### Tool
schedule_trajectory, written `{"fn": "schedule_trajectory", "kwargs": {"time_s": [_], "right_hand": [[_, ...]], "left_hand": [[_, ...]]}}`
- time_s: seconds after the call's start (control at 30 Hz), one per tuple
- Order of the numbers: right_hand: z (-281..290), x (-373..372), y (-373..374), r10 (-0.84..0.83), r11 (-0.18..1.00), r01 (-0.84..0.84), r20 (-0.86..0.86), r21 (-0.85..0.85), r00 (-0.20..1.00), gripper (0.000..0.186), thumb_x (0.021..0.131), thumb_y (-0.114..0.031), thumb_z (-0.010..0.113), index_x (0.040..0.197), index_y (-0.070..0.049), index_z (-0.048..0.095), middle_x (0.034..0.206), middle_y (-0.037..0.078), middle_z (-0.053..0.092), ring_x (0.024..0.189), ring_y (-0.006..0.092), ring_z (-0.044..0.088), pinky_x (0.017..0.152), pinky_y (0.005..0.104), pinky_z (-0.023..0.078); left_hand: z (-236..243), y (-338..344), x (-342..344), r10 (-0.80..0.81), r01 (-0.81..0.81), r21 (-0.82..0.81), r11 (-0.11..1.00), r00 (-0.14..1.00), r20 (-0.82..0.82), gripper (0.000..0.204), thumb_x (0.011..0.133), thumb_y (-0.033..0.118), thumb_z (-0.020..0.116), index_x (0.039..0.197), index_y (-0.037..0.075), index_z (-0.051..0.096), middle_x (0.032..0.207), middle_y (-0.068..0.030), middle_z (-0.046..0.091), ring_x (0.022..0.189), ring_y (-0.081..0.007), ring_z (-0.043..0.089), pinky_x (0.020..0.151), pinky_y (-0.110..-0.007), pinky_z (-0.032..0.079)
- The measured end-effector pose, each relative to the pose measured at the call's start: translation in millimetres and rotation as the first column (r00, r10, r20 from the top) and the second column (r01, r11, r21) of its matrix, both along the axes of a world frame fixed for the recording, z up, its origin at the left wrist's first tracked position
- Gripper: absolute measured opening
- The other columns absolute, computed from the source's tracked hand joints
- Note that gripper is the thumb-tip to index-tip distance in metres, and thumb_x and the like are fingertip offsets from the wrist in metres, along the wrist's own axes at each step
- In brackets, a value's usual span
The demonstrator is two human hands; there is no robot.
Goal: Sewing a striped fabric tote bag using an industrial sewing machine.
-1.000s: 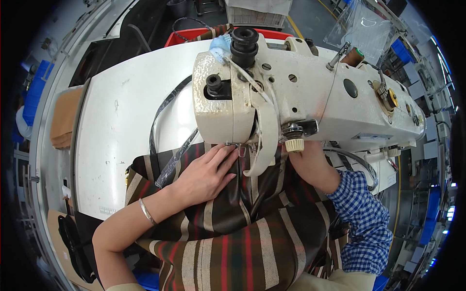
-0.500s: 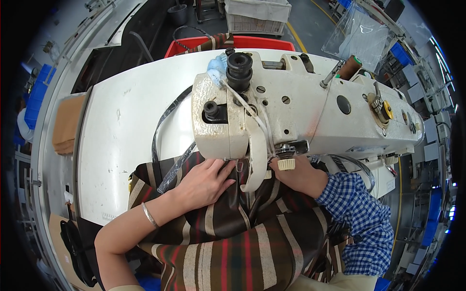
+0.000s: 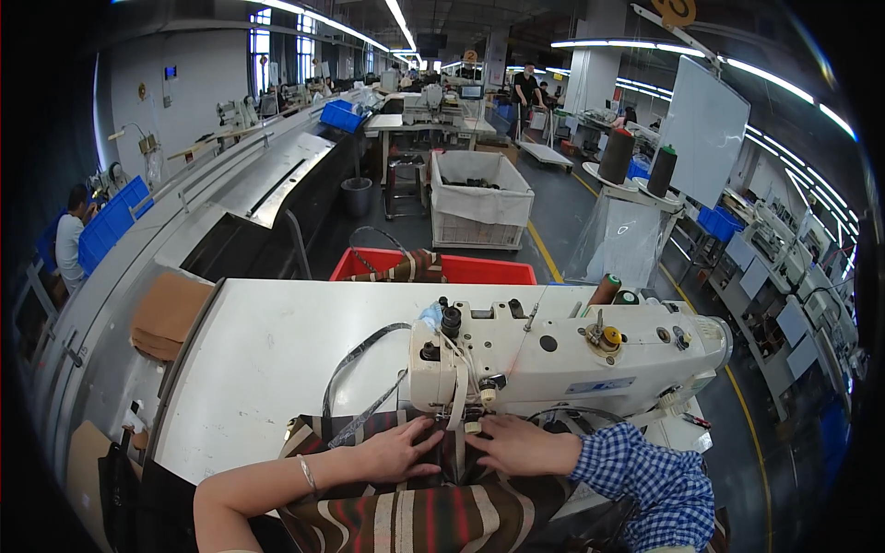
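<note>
A striped piece of brown, red and cream material (image 3: 433, 521) drapes over the near edge of the table and runs under the head of a white sewing machine (image 3: 553, 355). Flat on this material, just left of the needle area, lies my left hand (image 3: 401, 452) with its fingers apart. Across from it, my right hand (image 3: 521, 447) rests with fingers stretched toward the presser foot. A dark strip of the work passes between both hands. A dark strap partly wrapped in clear plastic (image 3: 369, 410) loops from the material onto the table. The needle tip is hidden.
Behind the white table (image 3: 249, 369) stands a red bin (image 3: 489, 270) with striped material in it. A white-lined basket (image 3: 479, 207) is farther back. Brown sheets (image 3: 169, 318) lie at left. Thread cones (image 3: 616, 157) stand at right. People are in the distance.
My view has tilted upward, so the machine and hands appear lower and more of the workroom shows. My right hand's fingers, earlier mostly behind the machine, are now visible.
</note>
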State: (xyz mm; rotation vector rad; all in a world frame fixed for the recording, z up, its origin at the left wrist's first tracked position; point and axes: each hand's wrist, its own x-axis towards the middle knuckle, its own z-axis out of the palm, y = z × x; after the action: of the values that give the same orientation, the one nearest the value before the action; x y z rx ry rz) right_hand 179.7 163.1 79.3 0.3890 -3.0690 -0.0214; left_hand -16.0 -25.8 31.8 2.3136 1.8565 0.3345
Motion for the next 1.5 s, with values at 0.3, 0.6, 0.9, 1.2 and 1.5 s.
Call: {"fn": "schedule_trajectory", "kwargs": {"time_s": [0.3, 0.6, 0.9, 1.2, 1.5], "right_hand": [[15, 27, -34, 0.549, 0.392, 0.287, 0.473, -0.874, 0.689, 0.038, 0.103, -0.028, 0.047, 0.094, 0.006, 0.059, 0.073, 0.0, 0.055, 0.075, 0.007, 0.046, 0.07, 0.0279, 0.043], [11, 43, -69, 0.069, 0.952, -0.059, 0.022, -0.3, 0.997, 0.053, 0.087, -0.043, 0.067, 0.109, 0.003, 0.051, 0.104, 0.019, 0.057, 0.09, 0.034, 0.061, 0.075, 0.0391, 0.051], [-15, 27, -67, 0.223, 0.944, -0.259, -0.185, -0.203, 0.957, 0.071, 0.081, -0.044, 0.072, 0.122, 0.009, 0.047, 0.115, 0.019, 0.051, 0.106, 0.0319, 0.054, 0.089, 0.0365, 0.048], [-1, 34, -85, -0.113, 0.971, 0.14, 0.147, -0.192, 0.983, 0.073, 0.084, -0.054, 0.067, 0.118, 0.009, 0.055, 0.11, 0.018, 0.065, 0.104, 0.0306, 0.064, 0.108, 0.046, 0.037], [-37, 40, -44, 0.202, 0.908, -0.127, 0.154, -0.4, 0.967, 0.073, 0.088, -0.037, 0.067, 0.145, -0.002, 0.037, 0.15, 0.017, 0.036, 0.14, 0.0293, 0.033, 0.119, 0.0545, 0.013]], "left_hand": [[57, -61, 31, -0.182, 0.189, -0.151, 0.97, 0.982, 0.055, 0.08, 0.088, 0.033, 0.066, 0.147, -0.003, 0.027, 0.145, -0.0211, 0.04, 0.137, -0.038, 0.036, 0.111, -0.042, 0.037], [62, -78, 51, -0.077, 0.085, 0.117, 0.989, 0.994, -0.075, 0.068, 0.083, 0.03, 0.073, 0.14, 0.007, 0.045, 0.134, -0.0106, 0.049, 0.118, -0.0283, 0.052, 0.092, -0.038, 0.049], [39, -77, 47, 0.153, -0.173, 0.116, 0.978, 0.975, 0.161, 0.04, 0.085, 0.031, 0.074, 0.111, 0.006, 0.057, 0.103, -0.0113, 0.05, 0.068, -0.0269, 0.064, 0.052, -0.035, 0.057], [53, -99, 69, 0.124, -0.095, 0.226, 0.97, 0.985, -0.119, 0.046, 0.077, 0.023, 0.072, 0.119, 0.008, 0.057, 0.111, -0.006, 0.058, 0.073, -0.0213, 0.067, 0.054, -0.032, 0.057], [18, -82, 47, -0.081, 0.148, 0.323, 0.935, 0.974, -0.212, 0.07, 0.065, 0.015, 0.067, 0.131, -0.005, 0.052, 0.125, -0.0178, 0.059, 0.111, -0.0313, 0.057, 0.087, -0.037, 0.051]]}}
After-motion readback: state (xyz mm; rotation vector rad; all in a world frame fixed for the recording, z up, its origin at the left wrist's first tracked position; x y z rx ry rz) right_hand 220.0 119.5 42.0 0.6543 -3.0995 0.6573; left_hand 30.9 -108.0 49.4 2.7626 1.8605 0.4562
